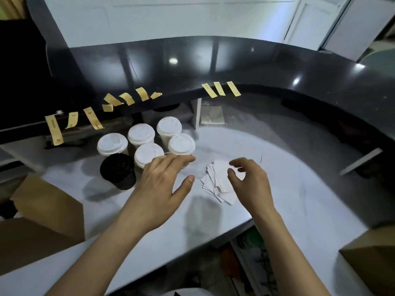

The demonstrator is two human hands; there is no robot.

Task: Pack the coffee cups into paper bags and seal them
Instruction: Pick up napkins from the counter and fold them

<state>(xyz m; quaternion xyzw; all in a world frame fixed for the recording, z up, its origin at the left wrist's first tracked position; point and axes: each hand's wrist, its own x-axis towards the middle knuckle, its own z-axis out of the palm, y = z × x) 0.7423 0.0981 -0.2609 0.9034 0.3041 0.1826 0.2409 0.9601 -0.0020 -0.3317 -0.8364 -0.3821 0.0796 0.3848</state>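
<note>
Left hand [159, 181] spread beside the cups [147, 144], right hand [249, 180] loosely curled, empty, over white slips [215, 180].

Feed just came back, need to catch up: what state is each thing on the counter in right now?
White-lidded cups: five, upright, lids on, unpacked.
Black-lidded cup: upright, lid on, unpacked.
Paper bags: at the counter's left edge, no cup inside visible.
Stickers: hanging off the shelf edge, unused.
Paper slips: loose pile.
Left hand: open, holds nothing.
Right hand: fingers curled above slips, grip unclear.
</note>
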